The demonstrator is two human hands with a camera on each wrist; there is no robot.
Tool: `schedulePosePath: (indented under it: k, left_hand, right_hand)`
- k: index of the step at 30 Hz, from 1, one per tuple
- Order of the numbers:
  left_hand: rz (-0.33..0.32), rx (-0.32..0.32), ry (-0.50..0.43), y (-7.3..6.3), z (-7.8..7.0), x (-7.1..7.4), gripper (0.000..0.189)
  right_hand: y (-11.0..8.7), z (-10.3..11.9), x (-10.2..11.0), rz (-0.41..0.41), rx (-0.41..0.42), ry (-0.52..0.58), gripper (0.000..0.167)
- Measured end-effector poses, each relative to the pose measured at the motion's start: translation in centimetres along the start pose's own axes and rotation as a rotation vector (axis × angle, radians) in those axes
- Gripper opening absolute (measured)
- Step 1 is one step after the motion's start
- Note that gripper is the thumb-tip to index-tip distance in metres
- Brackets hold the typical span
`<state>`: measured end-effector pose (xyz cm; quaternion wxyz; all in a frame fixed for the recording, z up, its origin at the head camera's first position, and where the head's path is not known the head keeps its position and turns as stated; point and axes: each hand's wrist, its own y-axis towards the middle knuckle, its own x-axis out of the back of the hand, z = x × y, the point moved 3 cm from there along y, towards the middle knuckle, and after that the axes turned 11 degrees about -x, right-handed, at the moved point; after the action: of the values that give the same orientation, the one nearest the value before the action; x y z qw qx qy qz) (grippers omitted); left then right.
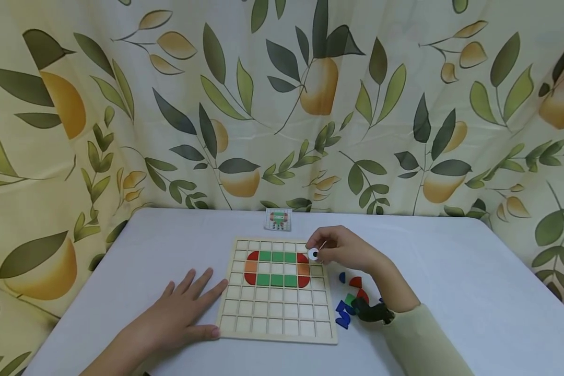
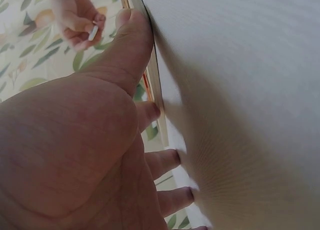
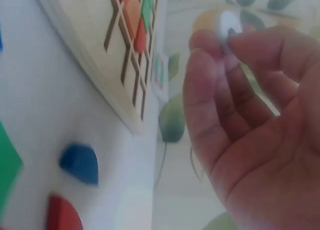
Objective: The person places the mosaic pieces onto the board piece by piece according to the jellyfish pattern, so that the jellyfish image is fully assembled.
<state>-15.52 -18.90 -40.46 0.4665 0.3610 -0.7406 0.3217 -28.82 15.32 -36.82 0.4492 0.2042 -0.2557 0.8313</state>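
A wooden grid board lies flat on the white table. Red, orange and green tiles form a rounded ring in its upper cells. Above the board's upper right corner, my right hand pinches a round white eye piece with a black dot between thumb and fingertips. In the right wrist view the same eye piece is held on edge, clear of the board. My left hand lies spread, with thumb and index fingertip at the board's left edge.
Loose blue, red and green pieces lie right of the board, partly hidden by the black wrist strap. A small pattern card stands at the table's back edge, before a leaf-and-fruit patterned curtain.
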Motion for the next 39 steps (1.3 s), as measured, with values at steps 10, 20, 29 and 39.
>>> schedulePosePath:
  k: [10,20,29,39]
  left_hand:
    - [-0.012,-0.006,0.014,0.2,0.1,-0.2,0.092]
    - [-0.009,-0.006,0.013,-0.2,0.2,0.0,0.093]
    - [0.002,-0.003,0.017,-0.1,0.7,-0.1,0.093]
    - [-0.007,-0.019,0.018,0.1,0.4,0.0,0.094]
  right_hand:
    - [0.7,1.0,-2.6,0.071,0.061,0.096,0.021]
    - [1.3,1.7,-5.0,0.122,0.081,0.123,0.021]
    - [2.8,3.6,-5.9,0.071,0.070,0.035,0.016]
    - [5.0,5.0,-6.6,0.058,0.089,-0.182,0.010]
